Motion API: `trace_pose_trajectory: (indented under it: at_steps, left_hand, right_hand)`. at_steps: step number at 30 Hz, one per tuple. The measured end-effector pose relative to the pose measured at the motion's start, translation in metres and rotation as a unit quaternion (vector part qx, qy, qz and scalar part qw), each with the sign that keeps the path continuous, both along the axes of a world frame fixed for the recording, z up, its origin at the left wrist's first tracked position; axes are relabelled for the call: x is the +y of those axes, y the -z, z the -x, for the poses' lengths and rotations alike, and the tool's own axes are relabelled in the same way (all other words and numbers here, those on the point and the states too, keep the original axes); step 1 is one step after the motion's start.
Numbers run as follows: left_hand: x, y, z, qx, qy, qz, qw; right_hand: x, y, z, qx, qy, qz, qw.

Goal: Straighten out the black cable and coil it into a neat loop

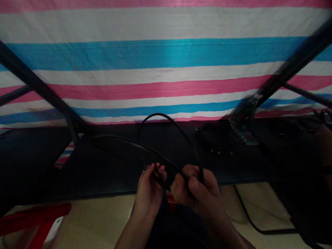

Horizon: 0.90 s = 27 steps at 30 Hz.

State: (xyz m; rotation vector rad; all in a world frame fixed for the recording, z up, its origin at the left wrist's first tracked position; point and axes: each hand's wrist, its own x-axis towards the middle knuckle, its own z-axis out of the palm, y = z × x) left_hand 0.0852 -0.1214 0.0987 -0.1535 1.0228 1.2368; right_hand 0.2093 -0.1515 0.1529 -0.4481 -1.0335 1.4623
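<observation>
A black cable [166, 116] rises in a loop above the near edge of the dark table. My right hand [198, 188] is closed round it, with the fist at the lower right of the loop. One stretch of the cable runs from that fist out to the left over the tabletop. My left hand [153, 185] is beside it on the left, fingers curled and pinched on a lower part of the same cable. What lies between the left fingertips is partly hidden. Farther back on the table lies a coiled bundle of black cables [214, 138].
The black table [103, 173] stands against a striped plastic sheet [166, 53]. Dark metal posts [49, 93] slope up at both sides. More dark cables [311, 121] and part of another person's arm [325, 138] are at right. Red cloth [33, 218] shows lower left.
</observation>
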Motion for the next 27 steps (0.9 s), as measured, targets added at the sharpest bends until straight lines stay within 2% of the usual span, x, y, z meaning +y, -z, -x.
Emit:
trace_pose_trajectory:
  at_steps: [2, 4, 6, 8, 10, 12, 15, 17, 19, 22, 27]
  left_hand:
    - [0.015, -0.004, 0.012, 0.017, -0.047, -0.051, 0.997]
    - [0.026, -0.004, 0.024, 0.056, -0.054, -0.134, 0.988]
    - [0.032, -0.001, 0.034, 0.117, -0.014, -0.181, 0.976]
    - [0.035, 0.003, 0.043, 0.189, 0.055, -0.193, 0.961]
    - [0.037, 0.007, 0.051, 0.256, 0.139, -0.19, 0.938]
    - [0.039, 0.009, 0.059, 0.328, 0.23, -0.179, 0.899]
    - [0.041, 0.011, 0.066, 0.419, 0.351, -0.208, 0.811]
    - [0.043, 0.012, 0.065, 0.453, 0.395, -0.262, 0.755]
    - [0.044, 0.013, 0.061, 0.464, 0.426, -0.302, 0.715]
    - [0.045, 0.012, 0.054, 0.463, 0.465, -0.33, 0.679]
    - [0.046, 0.006, 0.048, 0.466, 0.482, -0.345, 0.657]
  right_hand:
    - [0.002, 0.018, -0.007, 0.01, 0.026, 0.026, 0.999]
    - [0.005, 0.033, -0.017, -0.011, 0.089, 0.041, 0.995]
    - [0.009, 0.044, -0.027, -0.054, 0.171, 0.058, 0.982]
    - [0.013, 0.05, -0.037, -0.113, 0.237, 0.089, 0.961]
    - [0.018, 0.054, -0.047, -0.176, 0.26, 0.125, 0.941]
    - [0.023, 0.058, -0.056, -0.234, 0.234, 0.16, 0.93]
    - [0.032, 0.066, -0.062, -0.327, 0.154, 0.18, 0.915]
    - [0.037, 0.07, -0.06, -0.394, 0.107, 0.15, 0.9]
    - [0.04, 0.071, -0.053, -0.436, 0.068, 0.109, 0.891]
    - [0.041, 0.07, -0.043, -0.447, 0.04, 0.083, 0.89]
    - [0.042, 0.068, -0.042, -0.427, 0.077, 0.085, 0.897]
